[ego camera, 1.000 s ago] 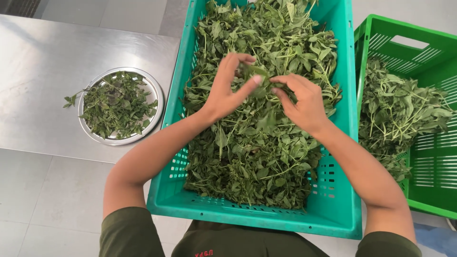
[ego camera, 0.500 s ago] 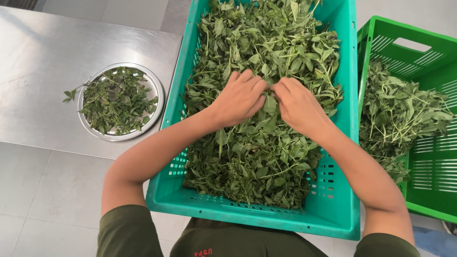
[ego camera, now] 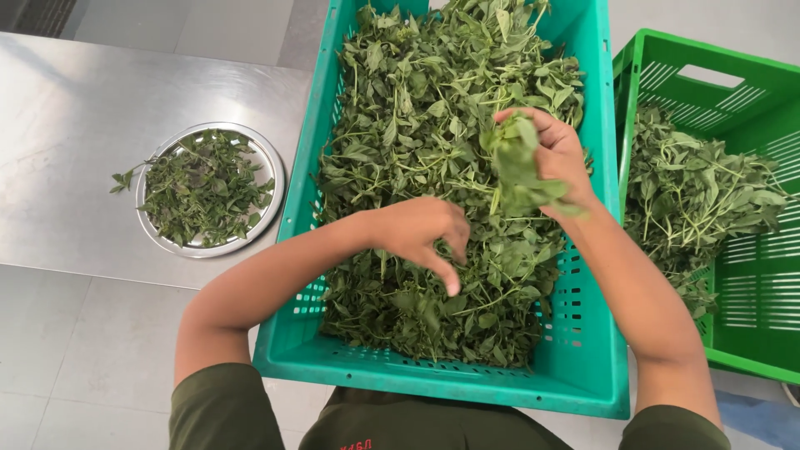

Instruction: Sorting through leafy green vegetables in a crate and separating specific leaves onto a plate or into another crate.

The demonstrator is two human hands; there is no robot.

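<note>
Here, right hand grip pinching a leafy sprig, left hand fingers spread over herbs in teal crate.

Two crates: a teal crate under my hands and a green crate right of my right hand. One round metal plate left of my left hand.

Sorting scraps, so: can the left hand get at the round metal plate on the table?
Probably yes: the left hand holds nothing, and only the teal crate's wall lies between it and the metal plate.
</note>
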